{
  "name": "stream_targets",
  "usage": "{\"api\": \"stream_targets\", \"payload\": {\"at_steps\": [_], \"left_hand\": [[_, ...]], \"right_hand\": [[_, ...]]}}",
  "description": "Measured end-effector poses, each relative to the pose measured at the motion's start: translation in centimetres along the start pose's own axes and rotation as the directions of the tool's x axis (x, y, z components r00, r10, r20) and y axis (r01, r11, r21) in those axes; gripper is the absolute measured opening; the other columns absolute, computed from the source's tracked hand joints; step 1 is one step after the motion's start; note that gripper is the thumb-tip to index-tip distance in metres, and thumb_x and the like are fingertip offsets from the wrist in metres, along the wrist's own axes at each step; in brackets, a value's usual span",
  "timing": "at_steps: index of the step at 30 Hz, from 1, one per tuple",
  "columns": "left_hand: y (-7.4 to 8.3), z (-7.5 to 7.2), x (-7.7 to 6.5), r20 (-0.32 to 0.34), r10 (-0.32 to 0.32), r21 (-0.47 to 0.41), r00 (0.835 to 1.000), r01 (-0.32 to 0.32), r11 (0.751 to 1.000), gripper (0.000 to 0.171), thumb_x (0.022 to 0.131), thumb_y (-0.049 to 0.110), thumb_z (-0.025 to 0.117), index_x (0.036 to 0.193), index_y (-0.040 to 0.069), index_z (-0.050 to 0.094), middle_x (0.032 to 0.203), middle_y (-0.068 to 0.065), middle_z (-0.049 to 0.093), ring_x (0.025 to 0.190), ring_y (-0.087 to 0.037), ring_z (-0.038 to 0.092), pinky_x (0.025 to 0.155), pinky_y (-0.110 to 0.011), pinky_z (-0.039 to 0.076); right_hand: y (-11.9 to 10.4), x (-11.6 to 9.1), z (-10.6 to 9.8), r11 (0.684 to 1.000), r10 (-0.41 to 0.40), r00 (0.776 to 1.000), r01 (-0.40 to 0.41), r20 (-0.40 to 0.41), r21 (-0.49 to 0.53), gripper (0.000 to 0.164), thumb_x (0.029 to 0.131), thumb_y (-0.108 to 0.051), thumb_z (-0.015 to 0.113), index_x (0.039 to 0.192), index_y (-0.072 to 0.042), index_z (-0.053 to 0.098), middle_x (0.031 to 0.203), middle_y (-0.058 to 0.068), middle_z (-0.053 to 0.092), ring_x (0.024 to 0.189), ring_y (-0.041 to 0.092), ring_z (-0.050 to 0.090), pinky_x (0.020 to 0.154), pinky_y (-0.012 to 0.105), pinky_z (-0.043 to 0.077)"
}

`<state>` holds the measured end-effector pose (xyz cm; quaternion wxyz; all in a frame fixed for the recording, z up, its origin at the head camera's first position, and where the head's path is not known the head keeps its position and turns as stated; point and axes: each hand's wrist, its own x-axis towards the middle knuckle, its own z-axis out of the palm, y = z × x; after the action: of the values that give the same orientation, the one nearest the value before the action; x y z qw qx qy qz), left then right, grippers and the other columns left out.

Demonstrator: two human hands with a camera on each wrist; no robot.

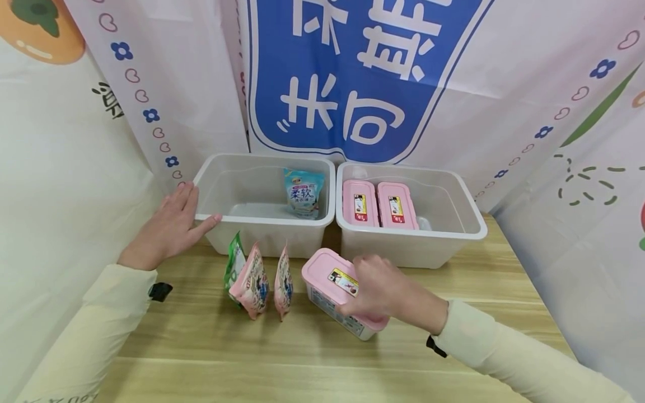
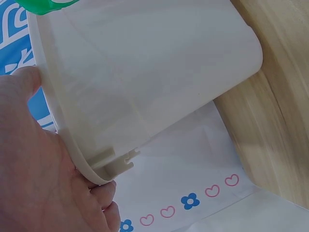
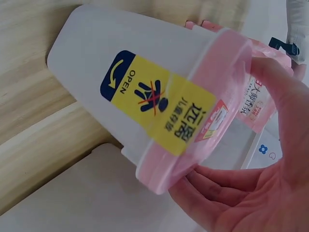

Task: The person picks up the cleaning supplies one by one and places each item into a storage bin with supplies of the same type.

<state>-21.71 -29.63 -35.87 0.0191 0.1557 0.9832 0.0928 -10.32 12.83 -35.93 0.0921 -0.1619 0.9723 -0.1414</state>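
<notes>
My right hand [image 1: 375,285] grips a pink-lidded plastic box [image 1: 327,274] by its lid, thumb on one side and fingers on the other. In the right wrist view the box [image 3: 145,92] shows a yellow and dark-blue OPEN label. It is in front of the right bin [image 1: 403,240]; whether its base touches the table I cannot tell. My left hand [image 1: 168,224] rests on the near left corner of the left bin [image 1: 267,229], thumb and fingers spread along its rim [image 2: 53,106]. Two similar pink-lidded boxes [image 1: 360,204] sit side by side in the right bin.
A blue laundry pouch [image 1: 303,193] stands inside the left bin at its right end. On the wooden table [image 1: 227,364], a green pouch [image 1: 234,266] and two pink pouches [image 1: 254,282] stand before that bin. Printed cloth [image 1: 201,84] hangs behind and at both sides.
</notes>
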Motion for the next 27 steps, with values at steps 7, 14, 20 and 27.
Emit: {"api": "stream_targets", "payload": {"at_steps": [7, 14, 20, 27], "left_hand": [[0.1, -0.2, 0.0, -0.017, 0.001, -0.016, 1.000, -0.002, 1.000, 0.100, 0.109, 0.063, 0.035, 0.163, -0.012, -0.002, 0.172, -0.034, -0.010, 0.161, -0.053, -0.005, 0.132, -0.067, 0.004], [0.3, -0.2, 0.1, -0.027, 0.003, -0.005, 1.000, -0.003, 1.000, 0.101, 0.108, 0.065, 0.036, 0.163, -0.013, 0.000, 0.172, -0.035, -0.006, 0.162, -0.054, 0.000, 0.132, -0.067, 0.006], [0.3, -0.3, 0.1, -0.006, 0.000, 0.002, 1.000, 0.000, 1.000, 0.101, 0.109, 0.065, 0.034, 0.163, -0.013, -0.002, 0.172, -0.034, -0.009, 0.161, -0.054, -0.003, 0.132, -0.067, 0.005], [0.3, -0.2, 0.0, 0.014, -0.001, 0.010, 1.000, 0.001, 1.000, 0.101, 0.109, 0.065, 0.032, 0.163, -0.012, -0.004, 0.172, -0.034, -0.012, 0.161, -0.054, -0.004, 0.132, -0.067, 0.003]], "right_hand": [[-0.1, 0.3, 0.3, 0.998, -0.018, 0.999, 0.015, -0.036, -0.068, 0.065, 0.066, -0.055, 0.090, 0.097, -0.006, 0.062, 0.079, 0.001, 0.058, 0.066, 0.014, 0.058, 0.053, 0.025, 0.048], [0.2, 0.4, 0.6, 0.994, -0.052, 0.995, 0.045, -0.080, -0.096, 0.064, 0.063, -0.055, 0.091, 0.094, -0.007, 0.062, 0.078, 0.000, 0.057, 0.065, 0.013, 0.056, 0.051, 0.024, 0.047], [0.5, 0.4, 1.0, 0.993, -0.078, 0.991, 0.068, -0.105, -0.095, 0.064, 0.061, -0.055, 0.090, 0.094, -0.006, 0.063, 0.077, 0.000, 0.056, 0.063, 0.012, 0.056, 0.050, 0.021, 0.046], [0.7, 0.3, 1.0, 0.991, -0.104, 0.988, 0.093, -0.112, -0.099, 0.061, 0.059, -0.055, 0.087, 0.089, -0.009, 0.061, 0.076, -0.001, 0.055, 0.061, 0.011, 0.055, 0.047, 0.021, 0.045]]}}
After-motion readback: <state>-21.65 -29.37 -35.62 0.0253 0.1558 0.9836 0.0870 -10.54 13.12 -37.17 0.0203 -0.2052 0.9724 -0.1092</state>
